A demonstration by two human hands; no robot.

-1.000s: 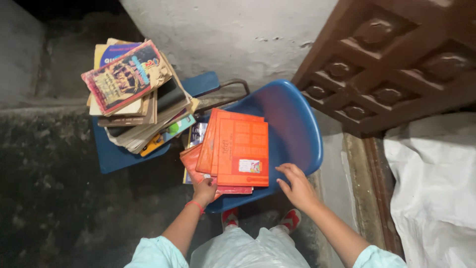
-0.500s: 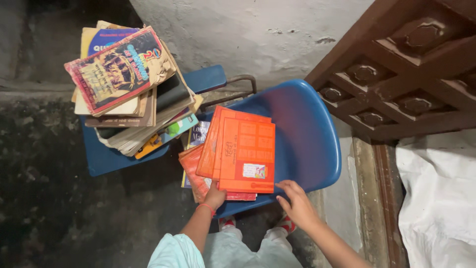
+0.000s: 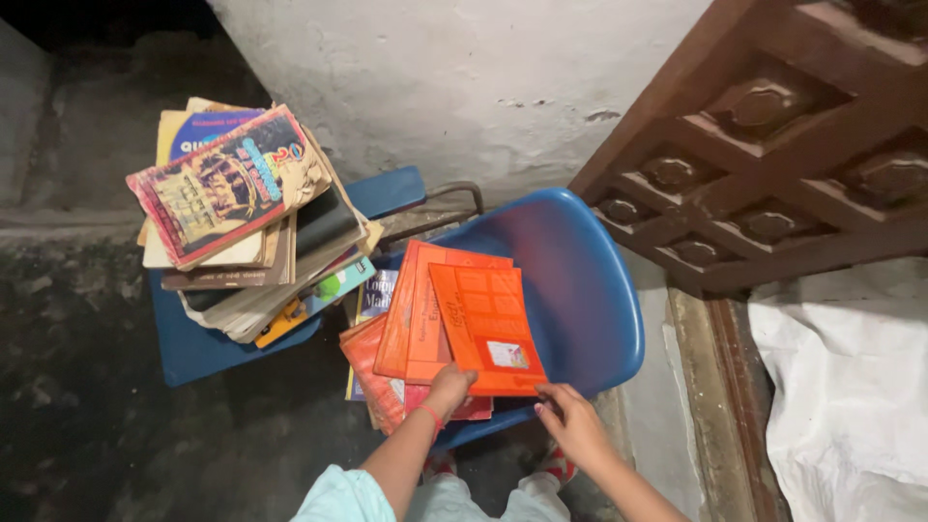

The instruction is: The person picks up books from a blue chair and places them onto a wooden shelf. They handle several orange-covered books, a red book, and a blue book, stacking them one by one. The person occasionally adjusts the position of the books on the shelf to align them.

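Glossy blue plastic chair (image 3: 590,290), matt orange paper booklet (image 3: 488,329), carved dark wooden door (image 3: 773,145), rough plaster wall (image 3: 464,77).

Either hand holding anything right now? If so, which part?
Both hands are on the top orange booklet at its near edge: left hand at the near-left corner, right hand at the near-right corner. Whether it is lifted cannot be told.
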